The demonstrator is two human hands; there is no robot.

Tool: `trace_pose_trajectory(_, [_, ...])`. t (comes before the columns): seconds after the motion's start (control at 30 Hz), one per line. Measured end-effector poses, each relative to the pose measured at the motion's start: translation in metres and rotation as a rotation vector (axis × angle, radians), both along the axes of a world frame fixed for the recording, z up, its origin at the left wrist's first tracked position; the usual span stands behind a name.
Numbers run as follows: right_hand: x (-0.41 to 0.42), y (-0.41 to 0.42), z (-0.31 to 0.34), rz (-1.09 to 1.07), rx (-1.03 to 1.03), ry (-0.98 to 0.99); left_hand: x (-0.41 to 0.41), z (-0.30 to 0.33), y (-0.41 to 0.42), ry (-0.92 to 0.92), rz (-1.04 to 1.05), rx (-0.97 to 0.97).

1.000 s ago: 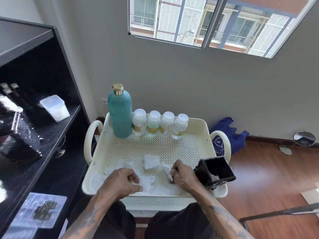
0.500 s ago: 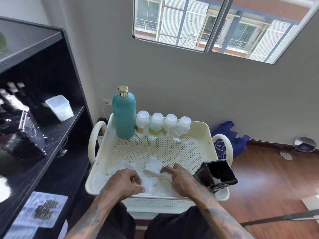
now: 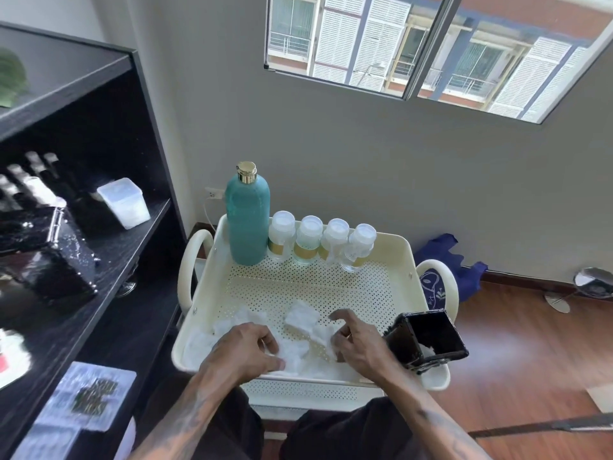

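Note:
Several white cotton pads (image 3: 302, 316) lie scattered along the front of a cream perforated cart tray (image 3: 403, 260). My left hand (image 3: 243, 348) rests on the pads at the front left, fingers curled round a bunch of them. My right hand (image 3: 360, 343) hovers over the pads at the front right with fingers spread, the index finger reaching toward a folded pad. A black square box (image 3: 428, 340) leans tilted on the tray's front right corner, open side up, with a white pad inside.
A teal bottle (image 3: 247, 224) with a gold cap and several small white-capped bottles (image 3: 310, 240) stand along the tray's back edge. A black shelf unit (image 3: 109, 260) with a clear plastic tub (image 3: 123, 202) is on the left. A blue bag (image 3: 457, 260) lies on the wood floor.
My right hand has let go of its pinch on a pad and spread its fingers, reaching forward. My left hand stays curled on the pads.

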State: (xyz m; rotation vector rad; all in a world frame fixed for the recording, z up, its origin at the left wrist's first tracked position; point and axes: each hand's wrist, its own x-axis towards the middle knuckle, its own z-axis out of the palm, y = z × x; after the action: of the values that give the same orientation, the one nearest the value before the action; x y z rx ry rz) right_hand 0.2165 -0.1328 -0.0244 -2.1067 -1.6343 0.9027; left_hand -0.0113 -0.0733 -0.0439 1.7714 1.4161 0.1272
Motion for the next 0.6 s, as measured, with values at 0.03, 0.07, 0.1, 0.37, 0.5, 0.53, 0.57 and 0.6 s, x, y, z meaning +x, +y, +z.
trace_pose_trajectory(0.03, [0.001, -0.001, 0.002, -0.051, 0.011, 0.058, 0.000, 0.000, 0.000, -0.001, 0.003, -0.001])
trace_pose_trajectory(0.07, [0.003, -0.002, 0.004, -0.099, 0.015, 0.108, 0.000, -0.001, 0.000, -0.001, 0.005, -0.001])
trace_pose_trajectory(0.1, [0.004, -0.003, 0.005, -0.131, 0.014, 0.141, 0.000, -0.001, 0.000, 0.001, 0.007, 0.000])
trace_pose_trajectory(0.37, [-0.008, 0.010, 0.005, 0.081, 0.067, -0.350, 0.001, -0.003, 0.000, 0.007, 0.011, 0.012])
trace_pose_trajectory(0.5, [-0.033, 0.031, 0.003, 0.248, 0.128, -0.346, 0.001, -0.001, 0.000, 0.012, 0.017, 0.011])
trace_pose_trajectory(0.53, [-0.038, 0.035, 0.001, 0.256, 0.109, -0.363, 0.001, 0.000, 0.000, 0.013, 0.016, 0.014])
trace_pose_trajectory(0.57, [-0.040, 0.039, -0.001, 0.249, 0.099, -0.381, 0.001, 0.000, 0.000, 0.012, 0.015, 0.016])
trace_pose_trajectory(0.6, [-0.042, 0.041, -0.003, 0.234, 0.099, -0.391, 0.001, 0.000, -0.001, 0.010, 0.014, 0.018])
